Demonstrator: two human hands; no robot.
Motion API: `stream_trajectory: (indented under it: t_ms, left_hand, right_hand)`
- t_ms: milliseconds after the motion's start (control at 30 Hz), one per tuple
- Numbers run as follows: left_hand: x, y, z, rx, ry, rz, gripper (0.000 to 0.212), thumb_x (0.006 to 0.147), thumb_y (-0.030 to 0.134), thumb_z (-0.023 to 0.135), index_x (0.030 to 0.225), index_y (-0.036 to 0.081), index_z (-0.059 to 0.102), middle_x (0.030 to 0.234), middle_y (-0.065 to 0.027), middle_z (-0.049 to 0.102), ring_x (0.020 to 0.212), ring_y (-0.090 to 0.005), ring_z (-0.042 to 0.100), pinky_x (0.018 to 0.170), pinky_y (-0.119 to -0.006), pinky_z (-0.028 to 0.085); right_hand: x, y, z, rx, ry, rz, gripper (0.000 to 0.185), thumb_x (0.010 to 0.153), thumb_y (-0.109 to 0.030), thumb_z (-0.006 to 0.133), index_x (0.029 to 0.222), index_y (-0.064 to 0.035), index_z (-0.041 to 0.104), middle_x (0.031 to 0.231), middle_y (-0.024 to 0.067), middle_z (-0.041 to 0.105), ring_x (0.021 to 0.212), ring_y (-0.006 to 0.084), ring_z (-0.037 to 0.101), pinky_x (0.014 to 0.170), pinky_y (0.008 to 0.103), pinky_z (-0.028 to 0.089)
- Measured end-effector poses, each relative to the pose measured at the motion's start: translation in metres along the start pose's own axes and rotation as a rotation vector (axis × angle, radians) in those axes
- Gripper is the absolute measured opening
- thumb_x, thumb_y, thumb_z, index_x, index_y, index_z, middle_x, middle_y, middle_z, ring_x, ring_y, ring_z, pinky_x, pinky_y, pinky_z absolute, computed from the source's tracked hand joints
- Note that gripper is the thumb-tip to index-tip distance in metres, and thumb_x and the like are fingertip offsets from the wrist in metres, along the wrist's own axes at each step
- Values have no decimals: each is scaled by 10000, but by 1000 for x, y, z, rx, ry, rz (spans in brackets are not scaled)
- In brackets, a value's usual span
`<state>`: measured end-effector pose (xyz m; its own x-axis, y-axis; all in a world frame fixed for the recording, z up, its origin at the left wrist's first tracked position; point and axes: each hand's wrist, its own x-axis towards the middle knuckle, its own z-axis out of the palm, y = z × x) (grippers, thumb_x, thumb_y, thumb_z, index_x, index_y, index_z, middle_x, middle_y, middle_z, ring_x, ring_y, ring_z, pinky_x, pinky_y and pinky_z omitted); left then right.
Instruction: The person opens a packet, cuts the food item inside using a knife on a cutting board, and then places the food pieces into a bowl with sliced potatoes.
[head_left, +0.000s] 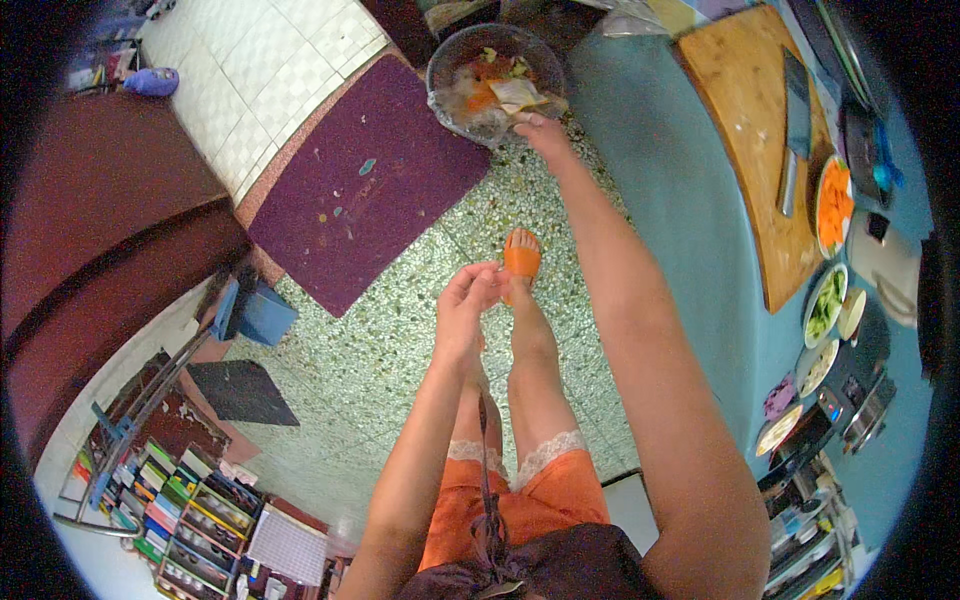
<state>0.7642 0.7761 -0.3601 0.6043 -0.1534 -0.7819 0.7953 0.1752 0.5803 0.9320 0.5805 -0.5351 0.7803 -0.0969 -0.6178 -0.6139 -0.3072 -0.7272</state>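
Note:
My right hand (544, 136) reaches over the near rim of a round waste bin (444, 120) with a clear plastic liner. Its fingertips meet the edge of a white and yellow packet (517, 95); whether they grip it or have released it is unclear. Orange shreds (480, 96) and green vegetable scraps (519, 69) lie inside the bin. My left hand (471, 304) hangs in front of my legs, thumb and fingers drawn together, with nothing plainly visible in them. Below it is an orange sandal (523, 261) on my foot.
To the right runs a blue-green counter (660, 165). It bears a wooden cutting board (739, 112) with a cleaver (795, 112), plus plates of orange shreds (834, 206) and green slices (825, 304). A purple mat (367, 187) covers the speckled floor (375, 360) at left, near a blue dustpan (266, 313).

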Motion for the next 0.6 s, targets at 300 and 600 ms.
stream_trajectory:
  t_ms: [300, 600]
  left_hand:
    - [-76, 1, 29, 179, -177, 38, 315, 898, 271, 509, 1104, 34, 542, 1032, -90, 614, 922, -176, 600, 804, -289, 443]
    - [-152, -49, 144, 450, -508, 27, 257, 898, 225, 514, 1054, 27, 565, 999, -102, 626, 873, -162, 611, 775, -264, 457]
  right_hand:
    - [-265, 48, 11, 620, 53, -69, 333, 847, -92, 559, 1171, -27, 522, 992, 48, 610, 928, 110, 548, 825, 252, 440]
    - [-513, 96, -66, 773, 501, -55, 455, 841, -92, 591, 1264, -38, 433, 951, 32, 581, 888, 104, 556, 761, 229, 450]
